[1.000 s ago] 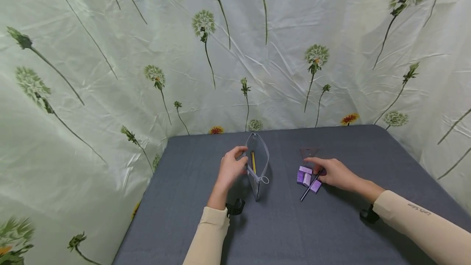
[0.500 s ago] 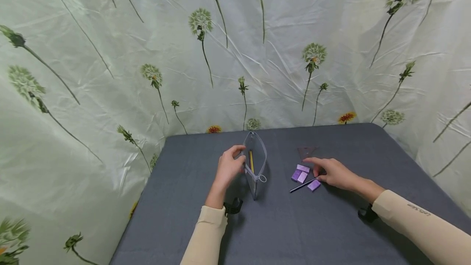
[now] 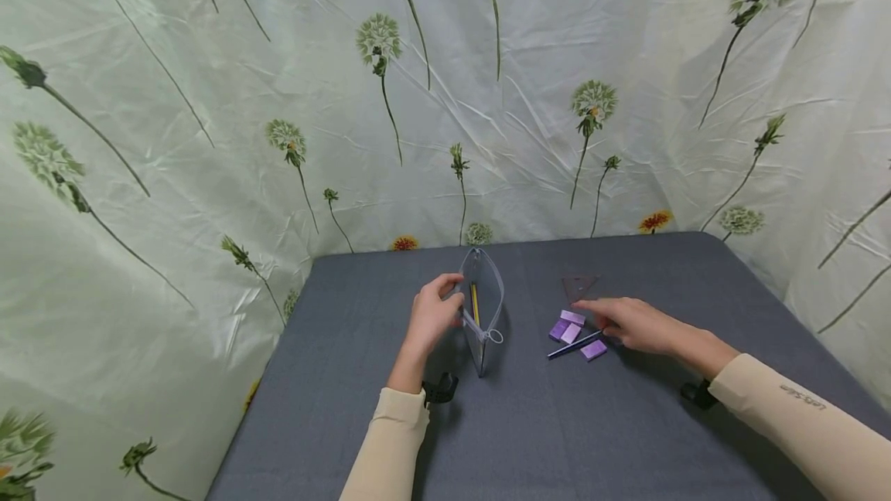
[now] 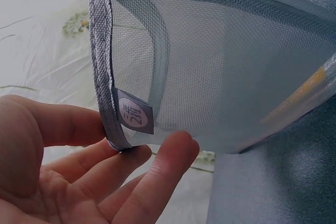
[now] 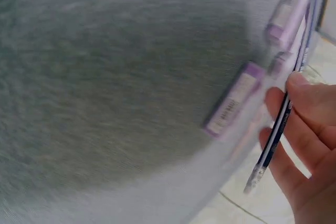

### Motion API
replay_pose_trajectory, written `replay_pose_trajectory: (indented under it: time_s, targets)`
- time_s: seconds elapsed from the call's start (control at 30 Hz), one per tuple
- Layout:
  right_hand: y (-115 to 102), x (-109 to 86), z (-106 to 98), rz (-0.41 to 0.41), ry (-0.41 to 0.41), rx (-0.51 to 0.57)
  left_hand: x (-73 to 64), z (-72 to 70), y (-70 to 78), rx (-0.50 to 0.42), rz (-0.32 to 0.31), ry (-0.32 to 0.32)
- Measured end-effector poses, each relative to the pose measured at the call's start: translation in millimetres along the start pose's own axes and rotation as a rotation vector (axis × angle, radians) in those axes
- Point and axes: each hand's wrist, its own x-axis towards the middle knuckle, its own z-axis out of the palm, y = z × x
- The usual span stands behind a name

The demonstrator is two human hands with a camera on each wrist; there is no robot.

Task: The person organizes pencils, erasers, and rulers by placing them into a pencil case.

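Observation:
My left hand (image 3: 435, 311) pinches the rim of a grey mesh zip pouch (image 4: 194, 72), which stands with its mouth spread apart. Inside it lies a yellow pencil (image 3: 475, 304), showing through the mesh in the left wrist view. To the right, my right hand (image 3: 640, 327) pinches a dark blue striped pencil (image 5: 273, 140) between thumb and fingers, near its eraser end. The other end points left and slants over the table, passing several purple-and-white erasers (image 3: 571, 333). One eraser (image 3: 594, 350) lies apart from the others, on the near side of the blue pencil.
A see-through pinkish set square (image 3: 579, 287) lies just beyond the right fingertips. Dark grey cloth covers the table (image 3: 515, 439). A pale curtain (image 3: 431, 114) with printed dandelions hangs behind and along the sides.
The blue pencil's free end has swung left and away from me in the right hand. The erasers beside it have shifted and spread slightly. My left hand keeps its hold on the pouch.

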Motion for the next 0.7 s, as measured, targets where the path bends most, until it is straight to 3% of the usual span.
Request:
replay_pose_trajectory:
  time_s: [0.2,0.43,0.7]
  targets:
    - [-4.7,0.2,-10.2,-0.062,0.000,-0.036,-0.1,-0.9,0.1,-0.013,0.004,0.001]
    - [-7.2,0.7,-12.0,0.034,0.047,0.113,-0.4,-1.1,1.1,-0.008,-0.005,0.006]
    - [-24.8,7.6,-18.0,0.239,0.036,0.374,-1.0,-0.9,1.1,-0.026,-0.006,-0.003]
